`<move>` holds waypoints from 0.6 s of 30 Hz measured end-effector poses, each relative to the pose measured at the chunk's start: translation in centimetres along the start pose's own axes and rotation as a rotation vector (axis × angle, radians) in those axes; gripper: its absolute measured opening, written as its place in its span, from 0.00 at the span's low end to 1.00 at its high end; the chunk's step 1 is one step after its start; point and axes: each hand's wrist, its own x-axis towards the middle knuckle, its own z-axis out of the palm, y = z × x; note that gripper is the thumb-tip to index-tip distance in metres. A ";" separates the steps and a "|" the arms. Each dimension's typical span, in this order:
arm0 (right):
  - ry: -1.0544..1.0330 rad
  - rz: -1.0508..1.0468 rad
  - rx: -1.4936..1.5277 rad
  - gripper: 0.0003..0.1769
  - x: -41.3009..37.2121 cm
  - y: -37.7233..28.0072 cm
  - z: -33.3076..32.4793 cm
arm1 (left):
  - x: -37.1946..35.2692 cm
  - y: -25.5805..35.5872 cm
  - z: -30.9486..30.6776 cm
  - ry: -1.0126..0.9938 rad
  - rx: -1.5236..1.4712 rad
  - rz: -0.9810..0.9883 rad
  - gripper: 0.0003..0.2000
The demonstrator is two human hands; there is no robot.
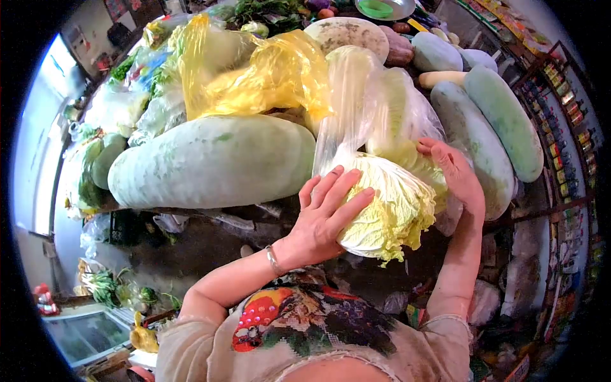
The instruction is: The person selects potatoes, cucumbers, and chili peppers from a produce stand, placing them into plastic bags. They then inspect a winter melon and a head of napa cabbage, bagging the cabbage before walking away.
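Note:
A pale yellow napa cabbage (388,207) sits tilted at the front edge of the produce pile, its leafy end toward me. My left hand (321,216) grips its left side, fingers spread over the leaves and the thumb hidden beneath. Just behind it lies another napa cabbage (391,121) in a clear plastic bag (350,89). Against the right side of this bagged cabbage rests my right hand (452,169), its fingers loosely stretched out. The palm of that hand is mostly out of sight.
A large winter melon (213,162) lies left of the cabbages; more winter melons (477,146) lie to the right. Behind them are a yellow plastic bag (267,76) and bagged greens (168,114). Shelves of bottles and jars (563,127) line the right side.

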 end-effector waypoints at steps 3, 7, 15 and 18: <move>0.011 0.051 -0.052 0.31 -0.2 1.1 0.0 | -0.2 0.3 0.0 0.012 0.032 -0.024 0.37; 0.081 -0.224 -0.558 0.35 -1.6 -1.8 0.4 | -1.1 -0.1 0.6 0.046 0.100 0.024 0.37; -0.042 -0.385 -1.158 0.40 -2.8 -3.9 4.2 | -1.8 -0.4 0.3 -0.012 0.039 -0.183 0.50; -0.079 -0.384 -0.984 0.39 -3.3 -4.1 4.5 | -2.3 -1.6 0.8 -0.041 0.038 -0.180 0.48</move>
